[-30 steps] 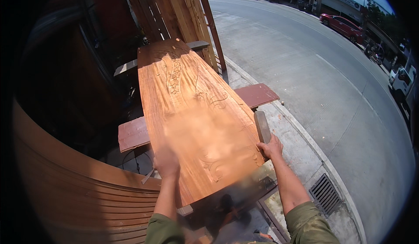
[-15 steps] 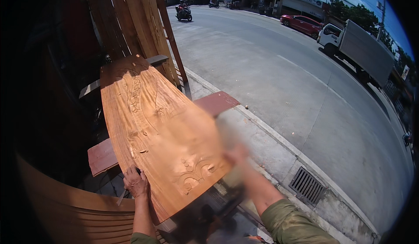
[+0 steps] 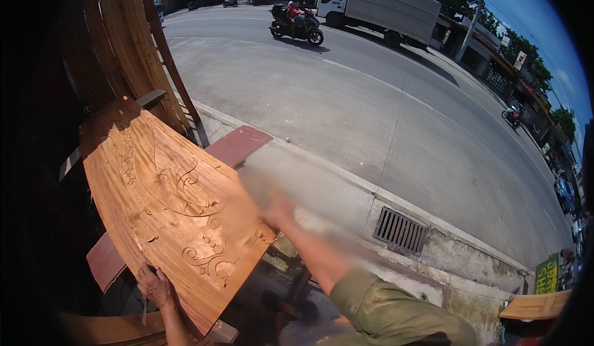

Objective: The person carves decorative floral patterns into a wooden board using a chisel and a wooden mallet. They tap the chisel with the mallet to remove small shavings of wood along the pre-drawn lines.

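On the red-brown bench (image 3: 238, 145) beside the street lies a carved wooden panel (image 3: 173, 203), tilted, floral relief facing up. Head view: left hand (image 3: 154, 286) grips the panel's near lower edge, fingers curled over the rim. Right hand (image 3: 276, 213) at the panel's right edge, motion-blurred; cannot tell whether open or closed. Upright planks (image 3: 133, 43) stand behind. Drain grate (image 3: 400, 229) in the curb; motorcycle (image 3: 297, 25) and truck (image 3: 383, 4) on the road.
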`<state>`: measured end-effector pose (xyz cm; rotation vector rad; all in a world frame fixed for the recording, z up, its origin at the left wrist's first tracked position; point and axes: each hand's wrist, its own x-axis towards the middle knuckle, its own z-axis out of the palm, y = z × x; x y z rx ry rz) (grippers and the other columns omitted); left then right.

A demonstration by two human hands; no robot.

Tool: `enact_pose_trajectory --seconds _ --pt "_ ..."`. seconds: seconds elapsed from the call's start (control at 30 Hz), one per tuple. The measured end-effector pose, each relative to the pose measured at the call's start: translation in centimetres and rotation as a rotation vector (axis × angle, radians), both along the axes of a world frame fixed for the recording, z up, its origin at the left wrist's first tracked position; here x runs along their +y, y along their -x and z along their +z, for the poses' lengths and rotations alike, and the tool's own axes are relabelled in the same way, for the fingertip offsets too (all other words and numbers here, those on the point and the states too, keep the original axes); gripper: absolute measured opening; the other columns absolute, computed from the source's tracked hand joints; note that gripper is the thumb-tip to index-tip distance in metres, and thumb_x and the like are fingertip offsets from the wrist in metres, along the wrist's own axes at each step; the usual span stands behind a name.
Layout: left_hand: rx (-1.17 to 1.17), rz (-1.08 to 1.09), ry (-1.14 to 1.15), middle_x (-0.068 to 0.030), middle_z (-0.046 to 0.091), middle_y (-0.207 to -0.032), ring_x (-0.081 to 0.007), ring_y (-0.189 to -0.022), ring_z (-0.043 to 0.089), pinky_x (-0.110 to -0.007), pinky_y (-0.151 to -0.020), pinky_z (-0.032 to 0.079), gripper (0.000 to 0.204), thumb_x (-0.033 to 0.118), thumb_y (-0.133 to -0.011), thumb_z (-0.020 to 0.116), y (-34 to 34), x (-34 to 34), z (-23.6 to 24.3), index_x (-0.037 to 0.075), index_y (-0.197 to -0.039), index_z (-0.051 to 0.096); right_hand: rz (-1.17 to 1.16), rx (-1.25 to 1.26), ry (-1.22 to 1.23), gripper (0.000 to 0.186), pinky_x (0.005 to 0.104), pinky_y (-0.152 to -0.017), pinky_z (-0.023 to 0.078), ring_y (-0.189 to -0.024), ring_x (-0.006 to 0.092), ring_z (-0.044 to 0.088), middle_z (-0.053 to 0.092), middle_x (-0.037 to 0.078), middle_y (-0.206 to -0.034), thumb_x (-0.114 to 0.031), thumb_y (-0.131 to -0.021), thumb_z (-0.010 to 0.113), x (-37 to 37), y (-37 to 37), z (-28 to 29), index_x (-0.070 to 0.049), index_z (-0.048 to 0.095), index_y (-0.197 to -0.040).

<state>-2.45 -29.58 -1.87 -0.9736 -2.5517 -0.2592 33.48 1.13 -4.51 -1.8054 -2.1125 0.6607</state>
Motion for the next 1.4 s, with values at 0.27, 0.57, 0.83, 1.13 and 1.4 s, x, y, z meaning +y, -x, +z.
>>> enact_pose_trajectory --seconds 0.27,0.57,0.83,1.13,1.4 --pt "-0.028 0.023 0.024 -0.0110 0.063 -0.135 -0.0340 -0.129 0.058 -0.049 -0.102 0.050 0.047 0.030 -0.103 0.064 0.7 0.2 -0.9 0.004 -0.142 0.058 -0.009 0.074 0.071 0.107 0.0582 -0.131 0.018 -0.160 0.0347 0.031 0.038 0.016 -0.170 -0.059 -0.079 0.084 0.4 -0.5 -0.3 -0.017 0.038 -0.166" --pt "-0.027 0.046 0.047 -0.0113 0.063 -0.136 -0.0339 -0.131 0.057 -0.049 -0.104 0.049 0.047 0.033 -0.105 0.060 0.6 0.3 -0.3 0.005 -0.143 0.057 -0.002 0.101 0.111 0.109 0.0591 -0.131 0.019 -0.160 0.0367 0.030 0.037 0.019 -0.171 -0.059 -0.078 0.085 1.1 0.0 -1.5 -0.018 0.037 -0.167" --pt "0.014 0.029 0.055 -0.0120 0.064 -0.130 -0.0340 -0.125 0.059 -0.049 -0.100 0.051 0.050 0.032 -0.105 0.061 -0.1 0.3 0.0 0.004 -0.146 0.056 -0.024 0.109 0.159 0.109 0.0581 -0.132 0.017 -0.160 0.0367 0.031 0.035 0.020 -0.172 -0.061 -0.079 0.085 1.7 0.1 -2.0 -0.018 0.037 -0.167" --pt "-0.035 0.016 0.055 -0.0133 0.064 -0.130 -0.0333 -0.125 0.059 -0.047 -0.100 0.051 0.047 0.028 -0.101 0.066 -0.8 0.5 0.3 0.004 -0.141 0.059 0.006 0.064 0.050 0.106 0.0553 -0.132 0.018 -0.160 0.0343 0.032 0.037 0.017 -0.172 -0.060 -0.079 0.084 1.8 -0.9 -2.7 -0.016 0.039 -0.165" --pt "0.029 -0.008 0.000 -0.0114 0.068 -0.122 -0.0321 -0.116 0.063 -0.046 -0.097 0.053 0.041 0.029 -0.097 0.072 -0.3 0.7 0.3 0.006 -0.130 0.063 0.003 0.030 0.049 0.106 0.0509 -0.128 0.023 -0.154 0.0319 0.040 0.048 0.013 -0.162 -0.061 -0.077 0.085 1.9 -0.6 -2.0 -0.014 0.044 -0.162"
